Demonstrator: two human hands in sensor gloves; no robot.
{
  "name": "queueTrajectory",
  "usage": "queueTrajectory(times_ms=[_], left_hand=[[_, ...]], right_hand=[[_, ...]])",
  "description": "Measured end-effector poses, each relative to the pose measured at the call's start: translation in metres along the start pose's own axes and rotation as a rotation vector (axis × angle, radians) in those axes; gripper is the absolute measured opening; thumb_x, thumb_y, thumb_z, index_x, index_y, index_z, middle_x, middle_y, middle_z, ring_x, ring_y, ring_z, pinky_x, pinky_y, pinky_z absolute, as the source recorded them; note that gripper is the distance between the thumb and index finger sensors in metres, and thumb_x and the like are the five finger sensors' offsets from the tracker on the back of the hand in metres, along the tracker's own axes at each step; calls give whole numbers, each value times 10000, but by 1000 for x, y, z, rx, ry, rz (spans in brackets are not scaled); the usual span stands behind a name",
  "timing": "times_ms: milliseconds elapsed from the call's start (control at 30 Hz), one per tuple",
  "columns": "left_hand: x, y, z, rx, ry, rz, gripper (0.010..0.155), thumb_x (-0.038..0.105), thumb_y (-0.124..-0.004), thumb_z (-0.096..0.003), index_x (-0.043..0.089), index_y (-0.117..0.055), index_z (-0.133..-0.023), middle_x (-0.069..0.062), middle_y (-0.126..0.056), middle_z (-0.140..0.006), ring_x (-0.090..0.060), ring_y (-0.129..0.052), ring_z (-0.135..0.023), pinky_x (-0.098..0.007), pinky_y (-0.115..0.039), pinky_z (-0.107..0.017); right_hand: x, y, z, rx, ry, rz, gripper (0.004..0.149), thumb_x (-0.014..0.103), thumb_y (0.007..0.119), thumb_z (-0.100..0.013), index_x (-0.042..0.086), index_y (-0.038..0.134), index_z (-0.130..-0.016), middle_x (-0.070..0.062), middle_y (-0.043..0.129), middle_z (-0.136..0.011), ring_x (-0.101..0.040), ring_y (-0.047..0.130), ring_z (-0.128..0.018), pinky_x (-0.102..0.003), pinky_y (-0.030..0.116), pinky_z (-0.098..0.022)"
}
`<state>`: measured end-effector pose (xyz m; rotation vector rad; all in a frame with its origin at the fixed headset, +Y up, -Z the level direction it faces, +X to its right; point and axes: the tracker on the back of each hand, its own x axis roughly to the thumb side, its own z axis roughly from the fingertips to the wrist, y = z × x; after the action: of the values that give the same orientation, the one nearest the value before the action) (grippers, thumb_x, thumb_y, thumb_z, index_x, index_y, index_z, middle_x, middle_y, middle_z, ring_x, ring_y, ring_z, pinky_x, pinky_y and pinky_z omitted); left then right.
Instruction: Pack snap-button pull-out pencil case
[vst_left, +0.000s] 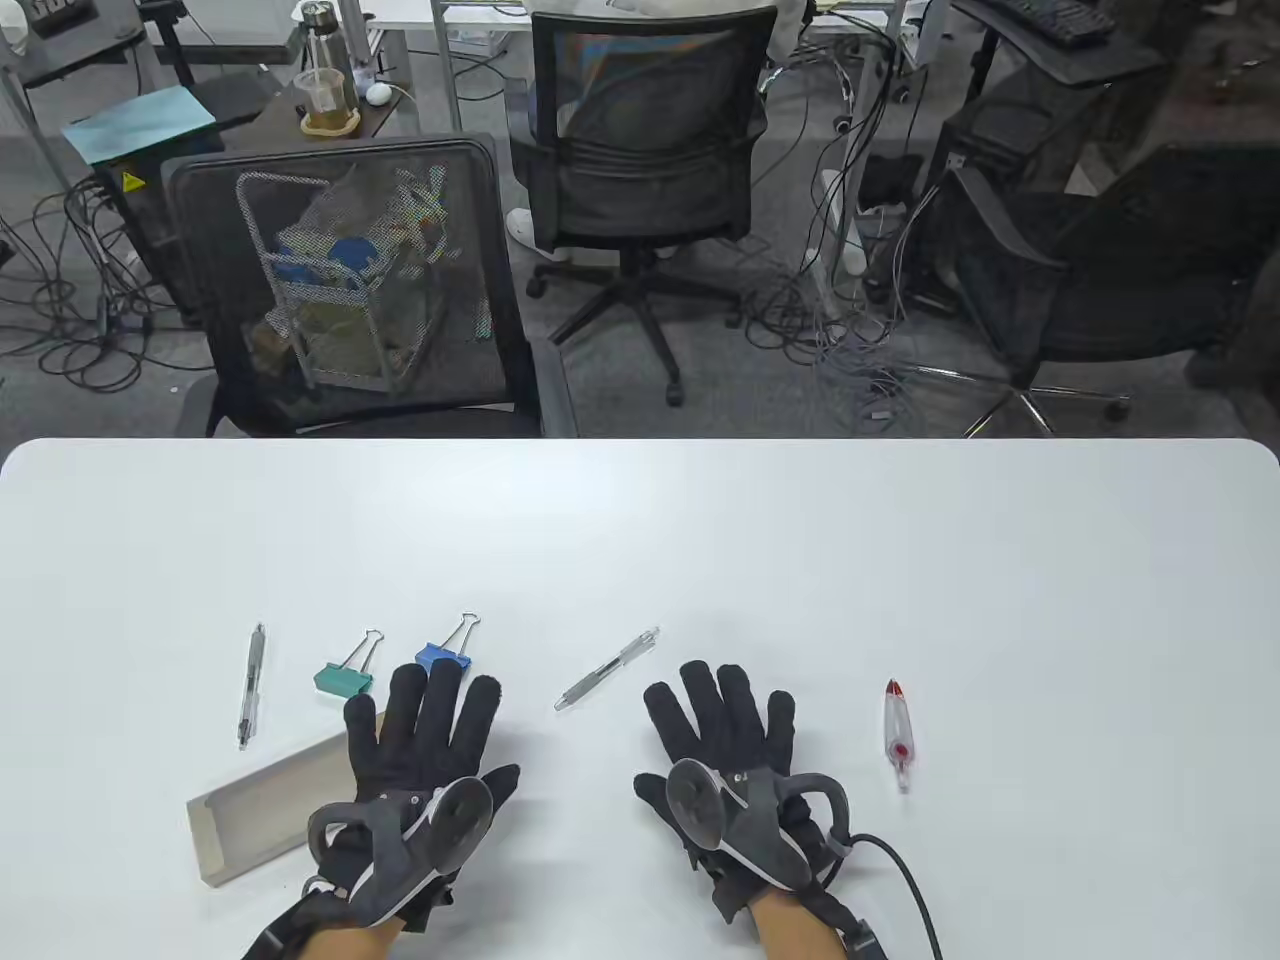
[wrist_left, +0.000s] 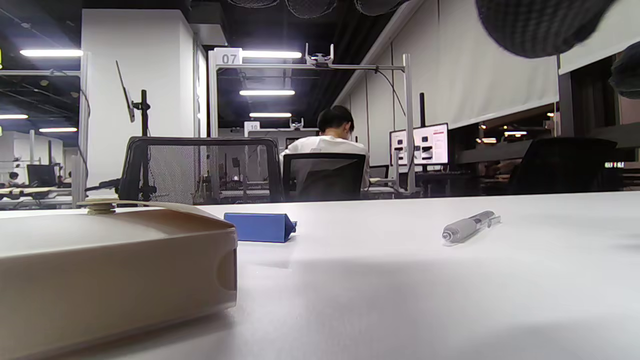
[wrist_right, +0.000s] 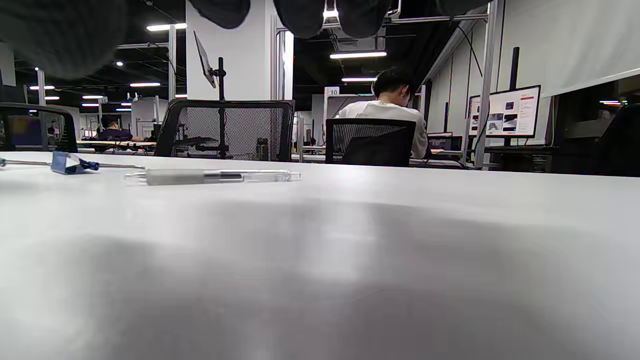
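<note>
A beige pencil case lies at the front left of the table; it also shows in the left wrist view. My left hand lies flat with fingers spread, partly over the case's right end. My right hand lies flat and empty on the table. A clear pen lies between the hands, seen too in the left wrist view and in the right wrist view. A grey pen lies far left. A red-tipped pen lies right of my right hand.
A green binder clip and a blue binder clip lie just beyond my left hand; the blue one shows in the left wrist view. Office chairs stand past the table's far edge.
</note>
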<state>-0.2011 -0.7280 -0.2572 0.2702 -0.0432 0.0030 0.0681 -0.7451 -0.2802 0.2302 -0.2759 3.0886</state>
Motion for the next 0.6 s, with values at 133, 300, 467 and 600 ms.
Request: queueTrajectory(times_ms=[133,300,467,600], left_hand=[[0,1,0,-3,2,4,857,689,-699,-345,485,-366,-1107,102,-309,-1243,-277,-323,-1229,-656,-232,-845],[-2,0,-1,-5,6,11,856,688,-701,-345,485,-366,-1107,103,-307,-1244,-277,-319,-1230,-656,-227,-846],[-2,0,-1,-3,0,5,855,688,-703,-345,483,-372,-1107,103,-311,-1244,-277,-323,-1229,-657,-230,-845],[-2,1,-1,-5,2,-2,856,688,-702,-345,483,-371,-1107,102,-312,-1244,-277,-323,-1229,-657,-231,-845]], right_hand=[[1,0,0,6,0,-16,811,756,646,-359,533,310,-1062,130,296,-1249,-241,355,-1158,-629,346,-804],[1,1,0,10,-1,-24,808,755,647,-361,533,313,-1063,130,295,-1250,-242,355,-1158,-629,346,-804],[1,2,0,5,0,-28,809,756,646,-359,533,314,-1063,128,296,-1250,-241,356,-1158,-629,346,-804],[2,2,0,11,-2,-30,808,756,645,-361,533,314,-1063,127,295,-1250,-243,354,-1157,-628,345,-804]])
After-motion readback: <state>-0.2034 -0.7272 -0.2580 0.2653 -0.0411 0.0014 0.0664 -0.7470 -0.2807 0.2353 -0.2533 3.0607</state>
